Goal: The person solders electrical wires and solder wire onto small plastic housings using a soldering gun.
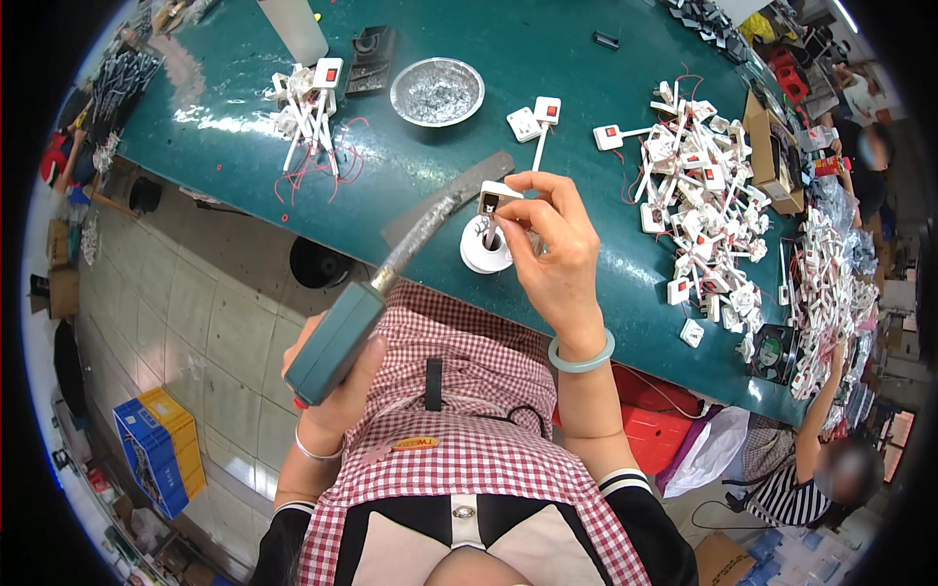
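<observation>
My left hand (352,376) is wrapped round the boxy green handle of a soldering iron (337,337). Its metal barrel slants up and right, the tip end close to the white piece in my other hand. My right hand (562,239) pinches a small white switch housing (496,192), tilted so that its dark opening shows. Just beneath it stands a round white holder (479,256) with a dark hole in its top, near the table's front edge. Whether the iron touches the housing I cannot tell.
A metal bowl (437,93) of silvery bits stands on the green table (391,186). White switches with red rockers lie in a small bundle (308,107) at left and a large heap (699,195) at right. A flat grey strip (405,227) lies behind the iron. Another person (801,488) sits at right.
</observation>
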